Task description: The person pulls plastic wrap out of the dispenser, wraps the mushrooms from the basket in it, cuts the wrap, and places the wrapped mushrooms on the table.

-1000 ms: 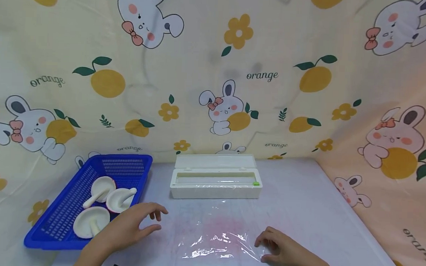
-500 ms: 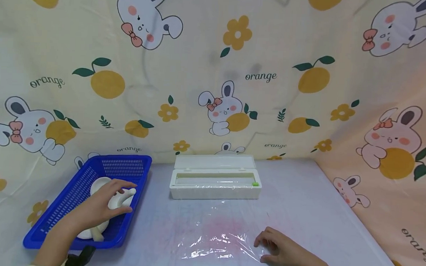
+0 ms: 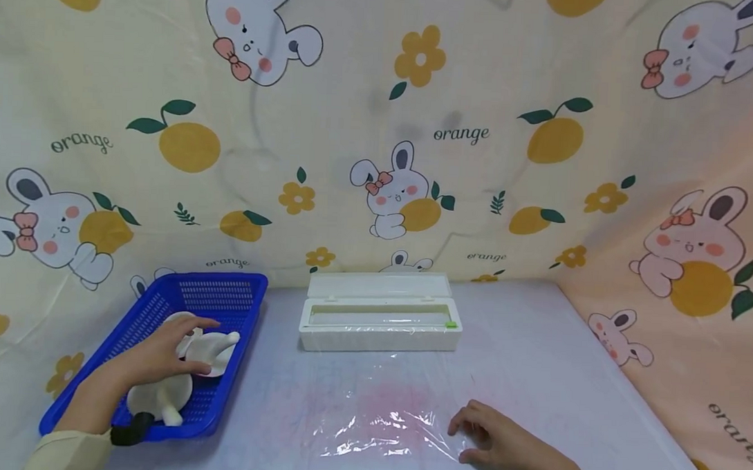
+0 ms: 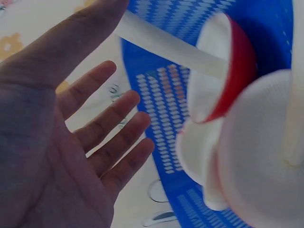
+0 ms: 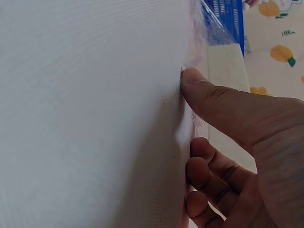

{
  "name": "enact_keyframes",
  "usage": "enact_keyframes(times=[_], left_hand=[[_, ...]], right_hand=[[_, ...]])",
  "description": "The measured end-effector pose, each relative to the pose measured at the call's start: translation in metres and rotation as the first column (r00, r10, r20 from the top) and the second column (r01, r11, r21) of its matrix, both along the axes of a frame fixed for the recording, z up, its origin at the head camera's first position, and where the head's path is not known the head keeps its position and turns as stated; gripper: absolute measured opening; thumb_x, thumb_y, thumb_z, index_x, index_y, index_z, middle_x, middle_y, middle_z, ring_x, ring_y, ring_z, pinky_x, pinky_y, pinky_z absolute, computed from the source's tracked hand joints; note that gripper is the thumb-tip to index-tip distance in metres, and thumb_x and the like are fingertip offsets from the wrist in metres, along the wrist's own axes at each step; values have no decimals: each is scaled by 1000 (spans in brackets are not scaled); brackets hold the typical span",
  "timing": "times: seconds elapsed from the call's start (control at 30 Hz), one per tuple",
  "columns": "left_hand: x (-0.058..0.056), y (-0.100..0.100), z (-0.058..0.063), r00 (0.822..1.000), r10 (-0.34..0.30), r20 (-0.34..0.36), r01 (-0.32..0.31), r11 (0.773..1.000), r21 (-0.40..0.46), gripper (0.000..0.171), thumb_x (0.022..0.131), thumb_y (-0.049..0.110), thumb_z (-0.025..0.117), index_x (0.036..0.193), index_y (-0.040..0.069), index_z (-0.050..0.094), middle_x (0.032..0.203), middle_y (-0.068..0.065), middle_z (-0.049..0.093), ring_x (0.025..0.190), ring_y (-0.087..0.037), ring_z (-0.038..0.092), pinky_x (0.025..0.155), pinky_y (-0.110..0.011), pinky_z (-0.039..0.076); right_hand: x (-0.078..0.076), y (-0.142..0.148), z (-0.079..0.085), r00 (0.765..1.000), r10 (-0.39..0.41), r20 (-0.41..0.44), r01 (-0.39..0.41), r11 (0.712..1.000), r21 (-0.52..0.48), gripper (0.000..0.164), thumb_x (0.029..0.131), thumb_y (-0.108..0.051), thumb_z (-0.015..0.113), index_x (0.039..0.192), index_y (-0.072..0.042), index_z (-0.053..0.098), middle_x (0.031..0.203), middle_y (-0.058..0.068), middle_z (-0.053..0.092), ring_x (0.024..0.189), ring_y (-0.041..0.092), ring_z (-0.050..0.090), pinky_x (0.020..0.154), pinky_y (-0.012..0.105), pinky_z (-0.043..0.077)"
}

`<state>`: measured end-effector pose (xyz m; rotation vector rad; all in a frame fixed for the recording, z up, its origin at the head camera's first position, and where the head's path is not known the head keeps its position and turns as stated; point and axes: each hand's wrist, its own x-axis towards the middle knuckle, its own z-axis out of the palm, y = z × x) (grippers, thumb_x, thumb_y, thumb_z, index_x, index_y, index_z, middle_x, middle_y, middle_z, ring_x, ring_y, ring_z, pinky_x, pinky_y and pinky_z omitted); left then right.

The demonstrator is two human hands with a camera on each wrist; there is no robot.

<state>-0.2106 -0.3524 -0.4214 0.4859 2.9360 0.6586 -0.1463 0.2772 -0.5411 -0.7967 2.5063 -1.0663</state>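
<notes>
In the head view my left hand (image 3: 161,352) hovers over the blue basket (image 3: 221,406), thumb and fingers spread about a small bowl (image 3: 199,350). The left wrist view shows its fingers straight and the thumb near the end of a white stick-like handle (image 4: 166,45). This handle rises from inside a bowl (image 4: 242,71), white within and red outside. Other such bowls with white handles lie beside it, among them a larger one (image 4: 254,142). My right hand (image 3: 506,440) pinches the near right corner of a clear cling film sheet (image 3: 376,422) lying on the table.
Behind the sheet stands a white cling film dispenser (image 3: 379,337), lid raised, with a green slider (image 3: 451,325) at its right end. Film runs from it towards me. A printed curtain (image 3: 330,123) hangs behind and at the sides of the white-covered table (image 3: 534,351).
My left hand has moved left from beside the basket to over the bowls, its fingers now around one of them, which looks shifted. My right hand holds its place at the film's corner.
</notes>
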Motion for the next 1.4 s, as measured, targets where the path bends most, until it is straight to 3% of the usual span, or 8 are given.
enact_keyframes(times=[0.17, 0.33, 0.67, 0.9, 1.0, 1.13, 1.4], left_hand=[[-9, -9, -6, 999, 26, 41, -25, 1000, -11, 86, 79, 38, 97, 149, 6, 57, 144, -30, 55, 131, -57, 49, 98, -79, 47], [-18, -15, -9, 995, 40, 89, -38, 999, -29, 92, 78, 39, 97, 151, 5, 54, 146, -32, 53, 132, -59, 47, 98, -80, 46], [-31, -20, -16, 994, -5, 114, 10, 999, -38, 97, 75, 36, 100, 151, 0, 52, 139, -29, 59, 132, -58, 49, 102, -80, 42], [-38, -19, -25, 981, 53, 185, -38, 996, -80, 105, 74, 37, 101, 156, -1, 47, 146, -32, 56, 133, -57, 49, 104, -77, 45], [-40, -18, -28, 984, 45, 170, -27, 994, -105, 106, 73, 37, 101, 154, -5, 47, 148, -35, 53, 133, -59, 48, 103, -77, 45], [-39, -19, -31, 990, 36, 139, -16, 990, -141, 104, 72, 35, 102, 151, -7, 49, 150, -40, 46, 133, -63, 43, 104, -79, 42], [-38, -19, -32, 990, 42, 136, -18, 985, -172, 98, 71, 33, 102, 148, -4, 55, 149, -39, 39, 132, -64, 39, 102, -80, 43]], right_hand=[[-1, 1, 1, 1000, 4, 5, -4, 1000, 4, 30, 94, -34, 84, 119, -31, 69, 103, -8, 55, 94, 5, 51, 77, 21, 47], [-1, 0, 2, 998, -15, 62, 15, 1000, -8, 30, 94, -31, 85, 119, -30, 69, 102, -6, 55, 93, 6, 53, 75, 22, 48], [-1, 0, 4, 997, -24, 68, 24, 1000, -9, 30, 94, -31, 85, 119, -30, 69, 102, -4, 55, 92, 8, 53, 74, 22, 48], [-1, 0, 2, 1000, 8, 26, -8, 1000, -25, 30, 95, -32, 84, 120, -29, 69, 101, -6, 55, 93, 7, 53, 74, 22, 48], [0, 1, 1, 1000, 23, -3, -23, 999, -28, 30, 95, -34, 83, 121, -29, 69, 101, -7, 55, 93, 7, 53, 74, 22, 49], [-1, 1, 1, 1000, 6, 30, -6, 1000, -22, 31, 94, -34, 84, 120, -30, 69, 101, -7, 55, 93, 6, 53, 75, 22, 49], [-1, 1, 1, 999, -1, 39, 1, 1000, -19, 30, 94, -33, 84, 120, -29, 69, 102, -6, 55, 93, 6, 53, 75, 22, 49]])
